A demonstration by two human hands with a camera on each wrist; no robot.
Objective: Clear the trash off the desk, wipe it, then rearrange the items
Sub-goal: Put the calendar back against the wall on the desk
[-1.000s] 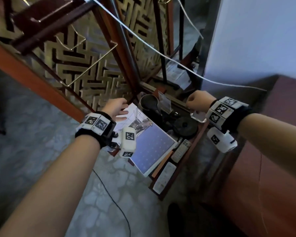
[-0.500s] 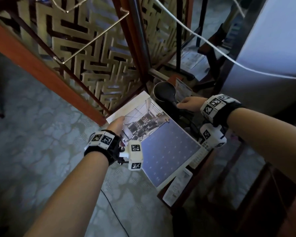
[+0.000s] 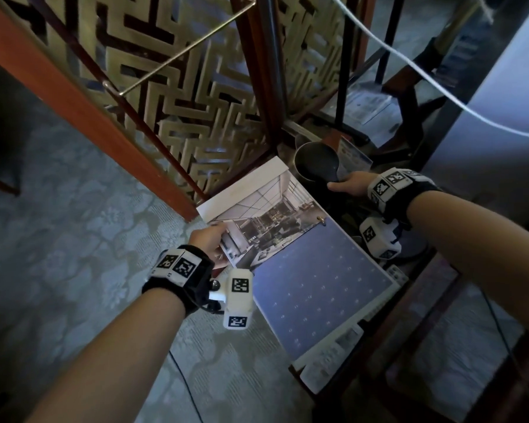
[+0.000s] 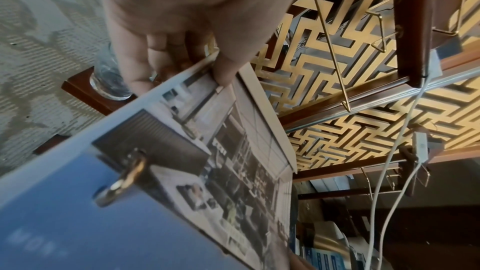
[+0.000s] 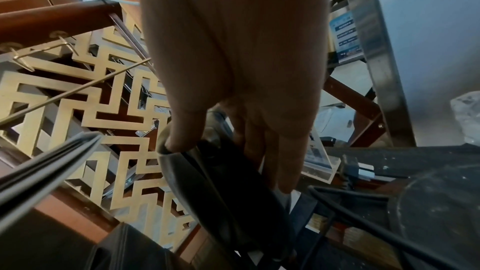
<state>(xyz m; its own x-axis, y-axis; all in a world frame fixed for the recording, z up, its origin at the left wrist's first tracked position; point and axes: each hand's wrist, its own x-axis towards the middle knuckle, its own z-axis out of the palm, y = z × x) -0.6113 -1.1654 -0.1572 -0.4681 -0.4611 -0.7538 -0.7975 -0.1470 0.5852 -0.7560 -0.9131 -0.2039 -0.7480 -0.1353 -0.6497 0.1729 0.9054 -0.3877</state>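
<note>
Both forearms reaching forward and down, bare, each wearing black wrist strap with white marker blocks. Left hand [image 3: 206,239] pinching near corner of calendar [image 3: 290,257], thumb [image 4: 228,69] pressing on top of page, fingers [image 4: 135,69] curling underneath. Right hand [image 3: 348,187] sitting further forward, gripping dark kettle handle [image 5: 228,182]: thumb lying over top of it, other fingers wrapping down its far side. Two hands holding well apart.

2 hands [image 3: 206,239], 1 calendar [image 3: 287,254], 2 remotes [image 3: 333,358], 1 glass [image 4: 109,77].
</note>
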